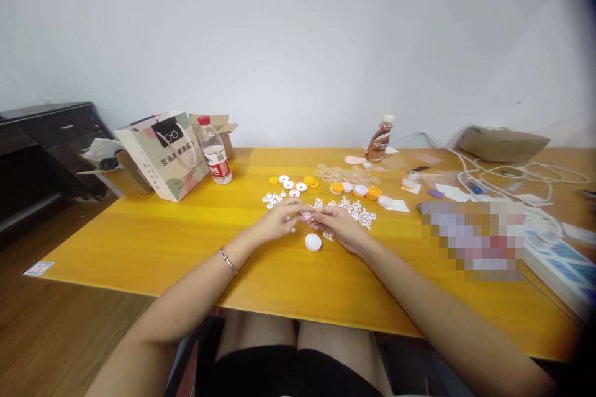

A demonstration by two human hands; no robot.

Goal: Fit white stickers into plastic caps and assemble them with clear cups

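Note:
My left hand [280, 221] and my right hand [342, 227] meet over the table, fingertips pinched on a small white perforated plastic piece [307, 215]. The fingers cover part of this piece. Just below them on the table sits a round white cap-like part [313, 242] with an orange lower edge. Behind and beside my right hand lies a pile of similar white perforated pieces [356, 211]. Small white knob-like parts [273, 200] are scattered beyond my left hand. White rings [302, 187] and yellow discs [274, 180] lie farther back.
Clear round parts [344, 173] and a row of orange and white round parts [360, 191] lie farther back. A water bottle [215, 152] and a paper bag [162, 155] stand left. A brown drink bottle [380, 138], white cables [503, 173] and a power strip [559, 270] are right.

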